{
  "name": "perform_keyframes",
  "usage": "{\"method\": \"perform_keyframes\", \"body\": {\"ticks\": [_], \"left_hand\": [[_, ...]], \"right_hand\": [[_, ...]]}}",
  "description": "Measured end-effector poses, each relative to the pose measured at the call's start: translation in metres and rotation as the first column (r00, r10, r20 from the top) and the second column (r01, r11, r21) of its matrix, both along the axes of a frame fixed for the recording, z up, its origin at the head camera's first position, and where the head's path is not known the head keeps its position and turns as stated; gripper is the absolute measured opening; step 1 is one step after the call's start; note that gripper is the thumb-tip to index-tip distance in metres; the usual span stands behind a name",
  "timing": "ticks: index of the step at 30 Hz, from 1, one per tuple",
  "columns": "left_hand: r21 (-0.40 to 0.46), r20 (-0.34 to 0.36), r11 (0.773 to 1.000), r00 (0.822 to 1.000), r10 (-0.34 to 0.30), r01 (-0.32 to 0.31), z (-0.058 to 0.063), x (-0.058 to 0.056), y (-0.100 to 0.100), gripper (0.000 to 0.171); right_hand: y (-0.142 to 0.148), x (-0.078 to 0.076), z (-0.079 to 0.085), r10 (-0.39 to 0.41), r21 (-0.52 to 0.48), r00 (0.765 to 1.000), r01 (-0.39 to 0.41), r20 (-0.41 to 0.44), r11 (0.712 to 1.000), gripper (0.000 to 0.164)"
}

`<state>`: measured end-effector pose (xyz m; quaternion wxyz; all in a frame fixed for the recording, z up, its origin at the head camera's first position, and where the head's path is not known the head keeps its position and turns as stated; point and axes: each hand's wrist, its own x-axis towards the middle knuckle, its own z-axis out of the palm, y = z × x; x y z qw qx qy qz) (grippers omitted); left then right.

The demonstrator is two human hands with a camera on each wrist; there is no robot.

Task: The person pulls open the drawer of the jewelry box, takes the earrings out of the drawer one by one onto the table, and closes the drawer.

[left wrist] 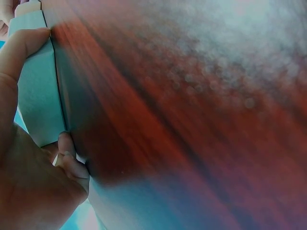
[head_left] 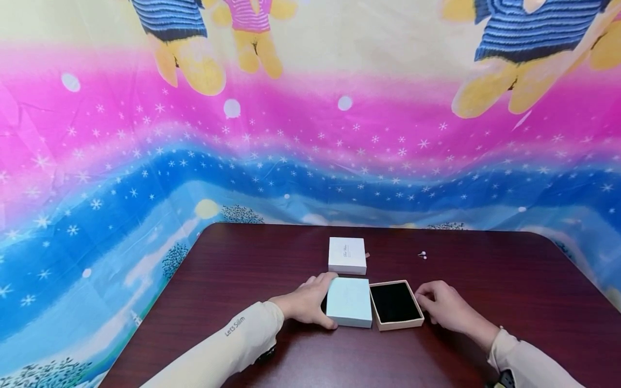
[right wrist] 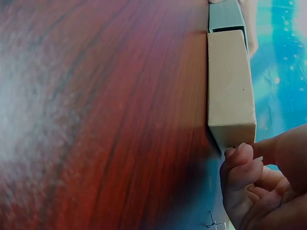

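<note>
My left hand (head_left: 308,303) grips the left side of a pale blue box sleeve (head_left: 349,303), thumb along the near side and fingers round the far side. At the sleeve's right lies its cream drawer (head_left: 399,325), slightly askew, with a black lining. Whether the drawer's left end still sits inside the sleeve, I cannot tell. My right hand (head_left: 443,304) has curled fingers at the drawer's right end. In the right wrist view its thumb and fingertips (right wrist: 243,152) pinch at the drawer's end wall (right wrist: 232,132); any pull tab there is hidden.
Behind the sleeve stands a white box (head_left: 346,255) with dark lettering and a small brown tab on its right. Two small pearl-like stud earrings (head_left: 423,255) lie farther right. A patterned cloth (head_left: 310,161) hangs behind the dark red wooden table (head_left: 262,250).
</note>
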<state>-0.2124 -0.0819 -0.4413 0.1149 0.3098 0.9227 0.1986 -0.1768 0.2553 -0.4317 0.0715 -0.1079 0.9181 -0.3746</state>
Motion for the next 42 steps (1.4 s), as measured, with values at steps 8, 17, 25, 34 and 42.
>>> {"method": "perform_keyframes", "body": {"ticks": [8,17,25,34,42], "left_hand": [[-0.001,-0.007,1.000,1.000,-0.007,0.007,0.0000,0.0002,-0.0003,0.103],[-0.012,0.000,1.000,1.000,-0.002,0.002,-0.0011,-0.0003,0.0001,0.103],[-0.001,0.003,1.000,1.000,-0.003,0.003,0.0008,0.0007,0.0003,0.103],[-0.005,-0.005,1.000,1.000,0.000,0.000,0.0006,0.0016,0.0006,0.103],[-0.008,-0.001,1.000,1.000,0.007,-0.007,-0.0002,-0.0002,0.0011,0.103]], "right_hand": [[0.0032,-0.0032,-0.0062,0.054,-0.142,0.997,-0.045,0.058,0.989,0.015],[0.0072,-0.0023,-0.0051,0.085,-0.223,0.987,-0.052,0.138,0.973,0.017],[0.0056,-0.0014,-0.0051,0.102,-0.237,0.975,-0.053,0.199,0.970,0.017],[0.0041,0.0003,-0.0072,0.100,-0.267,0.977,-0.047,0.190,0.963,0.015],[0.0028,-0.0001,-0.0084,0.072,-0.278,0.979,-0.016,0.193,0.960,0.015]]}}
